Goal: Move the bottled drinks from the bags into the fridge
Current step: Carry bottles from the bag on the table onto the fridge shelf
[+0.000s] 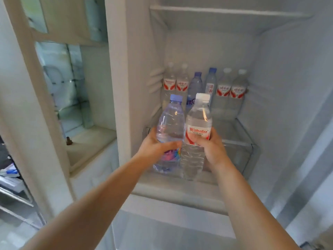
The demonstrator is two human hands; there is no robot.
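Observation:
My left hand grips a clear water bottle with a blue cap around its lower half. My right hand grips a white-capped bottle with a red and white label. Both bottles are upright, side by side and touching, held just in front of the glass shelf of the open fridge. At the back of that shelf stands a row of several bottles, some with red labels and two with blue caps. No bags are in view.
The open fridge door with its door bins is on the left. A higher shelf spans the top of the compartment. A clear drawer sits under the glass shelf. The fridge's right wall bounds the space.

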